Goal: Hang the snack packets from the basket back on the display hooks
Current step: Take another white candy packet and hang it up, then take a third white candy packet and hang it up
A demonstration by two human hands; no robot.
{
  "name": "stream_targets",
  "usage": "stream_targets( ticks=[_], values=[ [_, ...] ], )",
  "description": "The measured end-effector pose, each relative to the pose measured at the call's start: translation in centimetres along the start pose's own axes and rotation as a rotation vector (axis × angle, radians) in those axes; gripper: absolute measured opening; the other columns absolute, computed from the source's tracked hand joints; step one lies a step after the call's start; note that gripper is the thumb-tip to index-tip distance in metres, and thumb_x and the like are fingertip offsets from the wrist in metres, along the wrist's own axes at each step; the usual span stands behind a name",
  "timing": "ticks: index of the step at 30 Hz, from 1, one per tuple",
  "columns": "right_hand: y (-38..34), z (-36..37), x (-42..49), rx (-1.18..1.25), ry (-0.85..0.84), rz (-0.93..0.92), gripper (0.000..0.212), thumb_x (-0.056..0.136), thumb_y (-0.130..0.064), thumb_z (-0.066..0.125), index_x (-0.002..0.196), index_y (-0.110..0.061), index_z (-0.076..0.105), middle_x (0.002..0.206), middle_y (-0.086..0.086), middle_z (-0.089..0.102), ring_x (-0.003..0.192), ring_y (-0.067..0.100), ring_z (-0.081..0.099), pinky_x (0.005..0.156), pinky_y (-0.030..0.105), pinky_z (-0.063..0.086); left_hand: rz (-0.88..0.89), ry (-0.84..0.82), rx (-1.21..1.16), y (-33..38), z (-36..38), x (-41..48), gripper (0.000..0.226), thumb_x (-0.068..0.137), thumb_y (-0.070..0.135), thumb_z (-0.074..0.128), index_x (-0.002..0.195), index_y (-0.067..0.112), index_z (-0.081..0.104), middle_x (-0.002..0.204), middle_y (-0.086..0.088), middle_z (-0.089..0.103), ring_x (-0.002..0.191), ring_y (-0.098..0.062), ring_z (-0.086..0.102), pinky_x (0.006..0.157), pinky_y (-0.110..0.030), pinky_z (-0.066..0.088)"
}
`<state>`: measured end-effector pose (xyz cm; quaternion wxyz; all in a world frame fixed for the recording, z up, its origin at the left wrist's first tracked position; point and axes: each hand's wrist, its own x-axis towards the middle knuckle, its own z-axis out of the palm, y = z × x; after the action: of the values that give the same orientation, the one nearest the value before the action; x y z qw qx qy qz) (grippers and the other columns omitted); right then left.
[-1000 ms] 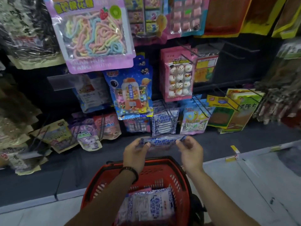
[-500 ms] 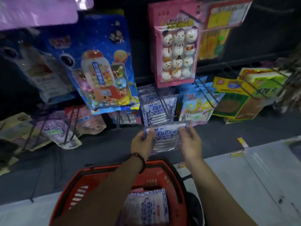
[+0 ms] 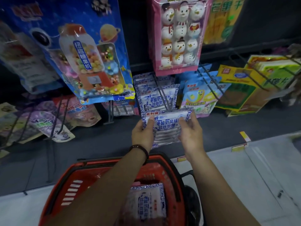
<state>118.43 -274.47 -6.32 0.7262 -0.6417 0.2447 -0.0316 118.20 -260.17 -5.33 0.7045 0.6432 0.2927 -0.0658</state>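
Dark display rack [image 3: 162,67] hooks carry hanging snack bags. Both hands grip one blue-and-white packet [image 3: 166,126] just below its matching row [image 3: 156,97]: left hand [image 3: 142,132] on its left edge, right hand [image 3: 190,132] on its right. More packets [image 3: 146,201] lie in the red basket [image 3: 172,176].

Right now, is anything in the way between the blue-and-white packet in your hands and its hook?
Nothing visible. Both hands, left hand and right hand, hold the packet just below the hook, where matching packets already hang.
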Motion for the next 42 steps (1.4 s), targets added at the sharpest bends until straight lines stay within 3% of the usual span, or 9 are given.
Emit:
stream_targets(
  ticks=[9,14,18,20,24,26,27,33,42],
  values=[
    [-0.7,0.1,0.0,-0.062,-0.064,-0.057,0.078,0.103,-0.030,0.066,0.167,-0.039,0.022,0.173,-0.009,0.028,0.157,0.010,0.031,0.127,0.048,0.033,-0.058,0.038,0.003,0.0,0.8,1.3,0.055,0.090,0.057,0.071,0.135,0.030,0.057,0.137,-0.016,0.067,0.110,-0.031,0.069,0.099,-0.051,0.058],
    [-0.7,0.8,-0.4,-0.227,-0.178,-0.099,0.082,0.094,-0.045,0.069,0.163,-0.049,0.024,0.157,-0.012,0.048,0.139,0.010,0.049,0.118,0.037,0.042,-0.055,0.071,-0.020,0.5,1.2,3.3,0.101,0.076,0.074,0.072,0.156,0.020,0.042,0.142,-0.012,0.063,0.117,-0.030,0.068,0.101,-0.048,0.057],
    [-0.5,1.6,-0.6,-0.309,-0.255,-0.110,0.077,0.103,-0.029,0.066,0.167,-0.031,0.024,0.170,-0.010,0.033,0.156,0.012,0.032,0.126,0.033,0.029,-0.024,0.109,-0.076,1.4,1.7,4.9,0.089,0.087,0.065,0.070,0.160,0.026,0.035,0.117,-0.006,0.072,0.077,-0.021,0.063,0.086,-0.035,0.058],
    [-0.7,1.9,-0.9,-0.338,-0.265,-0.080,0.074,0.104,-0.026,0.066,0.167,-0.025,0.027,0.169,-0.008,0.036,0.154,0.012,0.037,0.121,0.027,0.031,-0.021,0.111,-0.056,1.7,2.1,5.6,0.095,0.080,0.074,0.067,0.159,0.030,0.037,0.139,-0.011,0.065,0.108,-0.030,0.070,0.102,-0.041,0.055],
    [-0.9,2.2,-1.4,-0.416,-0.306,-0.016,0.063,0.104,-0.026,0.065,0.162,-0.021,0.039,0.109,-0.029,0.058,0.091,-0.016,0.057,0.082,0.007,0.043,-0.013,0.115,0.011,2.1,2.4,7.3,0.103,0.077,0.081,0.061,0.160,0.027,0.032,0.153,-0.019,0.051,0.134,-0.040,0.057,0.110,-0.057,0.049],
    [-0.8,2.3,-1.8,-0.442,-0.335,0.009,0.062,0.104,-0.030,0.066,0.160,-0.021,0.042,0.115,-0.010,0.069,0.117,-0.010,0.042,0.075,0.009,0.044,0.004,0.108,0.025,2.6,2.4,7.5,0.097,0.084,0.076,0.060,0.161,0.026,0.030,0.151,-0.022,0.053,0.126,-0.039,0.064,0.108,-0.054,0.051],
    [-0.9,2.4,-2.0,-0.460,-0.351,0.012,0.061,0.103,-0.032,0.066,0.159,-0.021,0.043,0.127,0.001,0.069,0.082,-0.003,0.041,0.082,0.015,0.044,0.016,0.102,0.023,2.8,2.2,7.6,0.094,0.088,0.073,0.059,0.162,0.025,0.029,0.146,-0.022,0.058,0.111,-0.035,0.070,0.102,-0.048,0.055],
    [-0.4,2.5,-3.0,-0.619,-0.419,0.041,0.057,0.102,-0.041,0.064,0.152,-0.019,0.051,0.142,0.009,0.063,0.125,0.023,0.064,0.104,0.034,0.048,-0.002,0.041,0.056,1.3,0.5,8.6,0.126,0.052,0.096,0.060,0.149,0.015,0.046,0.125,-0.014,0.073,0.099,-0.030,0.073,0.092,-0.046,0.060],
    [2.7,3.3,-7.7,-0.925,-0.536,-0.013,0.019,0.101,-0.034,0.063,0.108,-0.022,0.076,0.101,0.000,0.076,0.102,0.023,0.070,0.080,0.026,0.045,0.255,-0.189,0.703,-0.2,-11.6,-1.0,0.017,0.087,0.029,0.078,0.099,0.030,0.065,0.094,0.010,0.072,0.087,-0.012,0.071,0.087,-0.033,0.058]
  ],
)
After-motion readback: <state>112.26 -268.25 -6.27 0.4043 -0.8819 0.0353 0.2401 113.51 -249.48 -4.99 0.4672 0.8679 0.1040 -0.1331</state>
